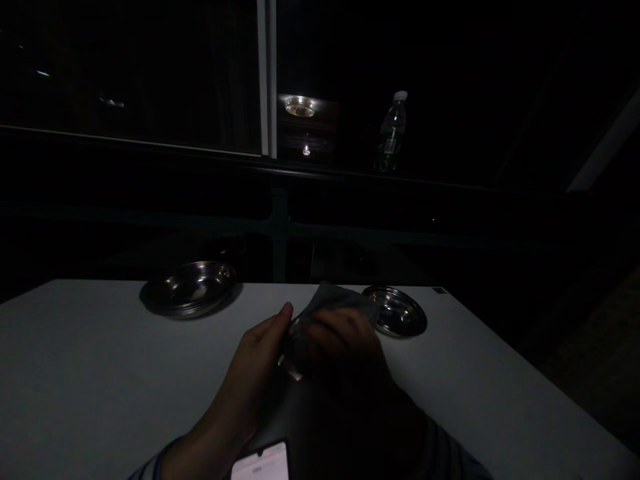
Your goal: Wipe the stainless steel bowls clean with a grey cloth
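Note:
In the middle of the white table my left hand (255, 363) is closed along the left edge of a shiny metal dish (291, 368), thumb upward. Most of that dish is hidden behind my right hand and in deep shadow. My right hand (345, 337) has its fingers curled over a grey cloth (333, 294), pressed against the dish. The cloth's free part spreads out beyond my fingers, toward the steel dishes (400, 313) on the right. To the left, farther back, is a stack of steel dishes (190, 290).
A lit phone (263, 463) lies at the table's (90, 373) near side, below my wrists. Beyond the far edge, a plastic bottle (393, 137) stands near a dark window with a pale frame (267, 80). The room is very dim.

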Demonstrator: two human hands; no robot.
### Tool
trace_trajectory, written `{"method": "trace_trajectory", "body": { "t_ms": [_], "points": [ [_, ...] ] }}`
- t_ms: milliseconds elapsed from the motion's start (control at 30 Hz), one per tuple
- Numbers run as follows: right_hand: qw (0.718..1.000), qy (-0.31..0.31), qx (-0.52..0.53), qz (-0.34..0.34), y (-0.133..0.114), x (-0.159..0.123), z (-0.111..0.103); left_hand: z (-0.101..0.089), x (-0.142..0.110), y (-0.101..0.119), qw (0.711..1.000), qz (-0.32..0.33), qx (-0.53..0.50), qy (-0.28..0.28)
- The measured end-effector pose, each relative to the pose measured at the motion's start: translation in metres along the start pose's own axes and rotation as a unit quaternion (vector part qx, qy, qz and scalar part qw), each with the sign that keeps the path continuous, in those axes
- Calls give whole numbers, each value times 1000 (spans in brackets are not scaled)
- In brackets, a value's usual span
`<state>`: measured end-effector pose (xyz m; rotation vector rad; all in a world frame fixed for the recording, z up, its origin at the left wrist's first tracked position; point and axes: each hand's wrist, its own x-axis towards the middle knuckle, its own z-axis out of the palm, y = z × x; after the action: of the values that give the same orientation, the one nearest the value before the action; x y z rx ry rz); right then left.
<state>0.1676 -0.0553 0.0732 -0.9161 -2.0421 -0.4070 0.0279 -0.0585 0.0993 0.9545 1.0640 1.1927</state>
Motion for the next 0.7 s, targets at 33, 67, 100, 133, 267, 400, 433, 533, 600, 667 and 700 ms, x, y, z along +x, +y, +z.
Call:
{"method": "trace_trajectory", "body": {
  "t_ms": [33,67,100,133,267,400,433,533,600,667,700],
  "points": [
    [999,19,8,36,6,1,-1,1,0,1,1000,-6,2,-6],
    [997,36,15,70,11,2,-2,1,0,1,1000,-12,3,-11],
    [994,49,18,95,14,2,-2,2,-1,2,1000,-15,3,-14],
    [993,55,15,106,14,2,-3,2,-2,3,1000,-16,3,-15],
    [1000,1,-2,-11,-3,-3,0,1,-2,4,1000,7,1,4],
    [999,-12,14,-34,-5,-4,3,-1,0,3,1000,17,-1,1],
    [1000,19,16,-6,-1,-3,2,-1,1,3,1000,14,-3,-3],
    [995,68,6,79,10,1,0,0,1,2,1000,2,-3,-18],
    [996,56,5,65,7,1,0,0,1,1,1000,5,4,-21],
    [1000,12,-4,5,-1,-1,1,-2,2,-1,1000,14,11,-18],
    [999,-8,-11,-29,-5,-2,2,-3,3,-1,1000,17,10,-18]
  ]
}}
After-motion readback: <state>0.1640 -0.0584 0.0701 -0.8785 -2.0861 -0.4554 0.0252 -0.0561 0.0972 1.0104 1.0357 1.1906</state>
